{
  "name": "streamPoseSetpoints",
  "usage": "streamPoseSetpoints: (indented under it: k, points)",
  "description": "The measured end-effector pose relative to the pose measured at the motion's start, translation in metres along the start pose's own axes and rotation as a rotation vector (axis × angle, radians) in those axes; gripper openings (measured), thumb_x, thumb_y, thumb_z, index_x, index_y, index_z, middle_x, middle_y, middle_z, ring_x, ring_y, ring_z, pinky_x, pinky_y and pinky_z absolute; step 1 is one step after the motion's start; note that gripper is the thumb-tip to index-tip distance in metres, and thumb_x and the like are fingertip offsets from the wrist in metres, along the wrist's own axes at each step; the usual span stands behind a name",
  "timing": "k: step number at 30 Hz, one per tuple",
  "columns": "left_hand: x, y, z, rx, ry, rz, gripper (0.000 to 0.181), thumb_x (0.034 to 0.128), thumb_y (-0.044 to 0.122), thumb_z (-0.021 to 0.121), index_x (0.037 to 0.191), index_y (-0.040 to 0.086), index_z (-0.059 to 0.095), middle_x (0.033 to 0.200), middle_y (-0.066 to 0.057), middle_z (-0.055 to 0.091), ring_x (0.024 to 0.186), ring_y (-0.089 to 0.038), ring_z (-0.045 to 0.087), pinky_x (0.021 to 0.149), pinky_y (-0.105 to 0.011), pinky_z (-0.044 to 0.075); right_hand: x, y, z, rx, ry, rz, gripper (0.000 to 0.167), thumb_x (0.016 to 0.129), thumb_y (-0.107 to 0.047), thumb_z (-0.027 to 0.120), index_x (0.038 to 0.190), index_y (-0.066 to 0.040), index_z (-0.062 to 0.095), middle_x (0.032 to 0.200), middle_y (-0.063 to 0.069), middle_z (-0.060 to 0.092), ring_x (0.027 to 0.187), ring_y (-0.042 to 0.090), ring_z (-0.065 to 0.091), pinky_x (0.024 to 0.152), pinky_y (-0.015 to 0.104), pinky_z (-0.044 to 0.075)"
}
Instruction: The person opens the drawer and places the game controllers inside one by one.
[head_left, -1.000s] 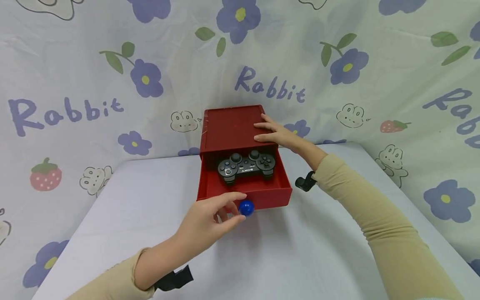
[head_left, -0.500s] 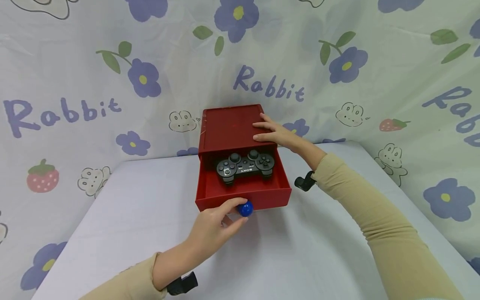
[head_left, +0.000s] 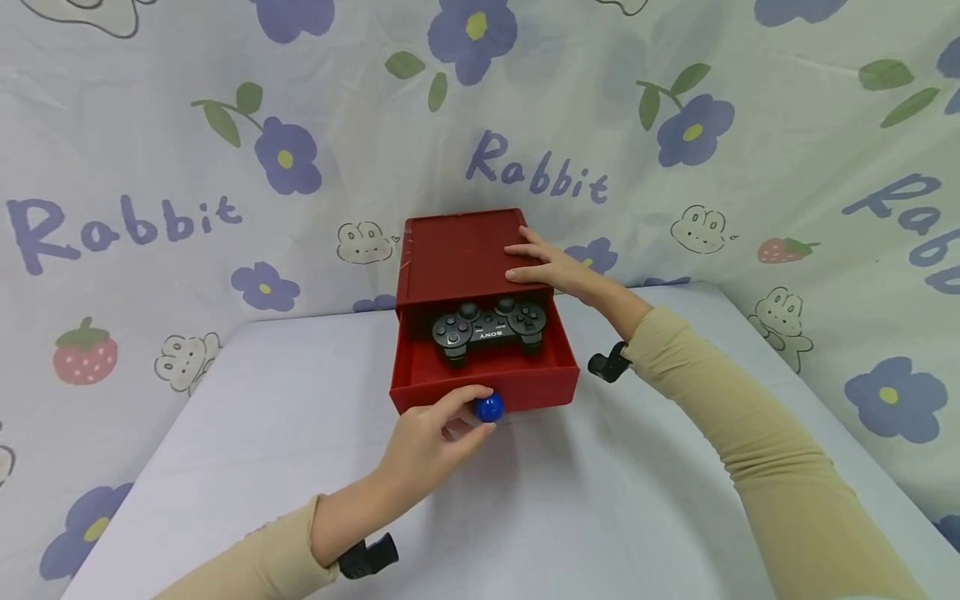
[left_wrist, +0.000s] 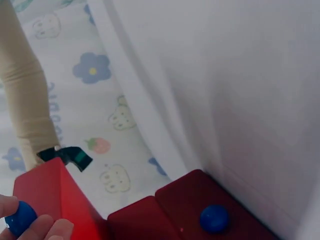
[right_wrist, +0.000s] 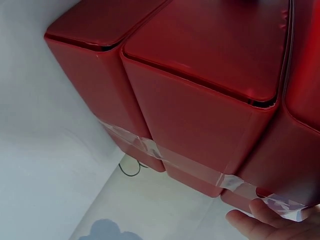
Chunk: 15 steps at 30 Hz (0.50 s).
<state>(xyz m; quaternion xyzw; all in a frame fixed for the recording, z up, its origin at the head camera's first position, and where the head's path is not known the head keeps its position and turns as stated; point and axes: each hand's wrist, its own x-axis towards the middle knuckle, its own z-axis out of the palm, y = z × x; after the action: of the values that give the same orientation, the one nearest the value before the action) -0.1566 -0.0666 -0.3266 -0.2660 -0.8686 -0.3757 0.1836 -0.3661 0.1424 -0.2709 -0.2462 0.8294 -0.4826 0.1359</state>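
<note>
In the head view, a red drawer (head_left: 540, 385) stands pulled out from the top of a red drawer cabinet (head_left: 461, 254). A black Sony game controller (head_left: 491, 329) lies inside it. My left hand (head_left: 427, 442) pinches the round blue knob (head_left: 489, 407) on the drawer's front between thumb and forefinger. My right hand (head_left: 558, 268) rests on the right side of the cabinet top with spread fingers. From the left wrist, a second blue knob (left_wrist: 215, 218) shows on a lower front. Clear tape (right_wrist: 187, 167) runs across the cabinet's side in the right wrist view.
The cabinet stands on a white-covered table (head_left: 315, 417), close to a patterned curtain (head_left: 360, 150) at the back. Another curtain panel hangs along the right. Black straps (head_left: 367, 557) sit at both wrists.
My left fingers have closed around the knob, and the drawer has slid slightly inward with the controller in it. The right hand has stayed in place on the cabinet top.
</note>
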Motion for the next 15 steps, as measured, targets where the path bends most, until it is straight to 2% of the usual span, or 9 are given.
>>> streamPoseSetpoints:
  k: [7, 15]
  points:
    - [0.009, -0.006, -0.003, -0.012, 0.002, -0.041, 0.040, 0.0748, 0.011, 0.075, 0.112, 0.012, 0.062, 0.082, 0.000, 0.068, 0.068, -0.004, 0.058, 0.060, -0.020, 0.050, 0.002, 0.000, 0.001, -0.012, -0.004, -0.001, 0.063, 0.084, -0.031, 0.056, 0.142, -0.018, 0.035, 0.154, -0.009, -0.002, 0.139, 0.024, 0.005, 0.105, 0.050, 0.028]
    - [0.017, -0.007, -0.005, -0.015, -0.043, -0.075, 0.041, 0.0763, 0.013, 0.074, 0.115, 0.013, 0.061, 0.088, -0.001, 0.070, 0.074, -0.008, 0.063, 0.065, -0.023, 0.052, 0.000, 0.000, -0.002, -0.026, -0.027, -0.003, 0.062, 0.087, -0.032, 0.053, 0.143, -0.017, 0.032, 0.154, -0.009, -0.006, 0.140, 0.024, 0.002, 0.105, 0.051, 0.027]
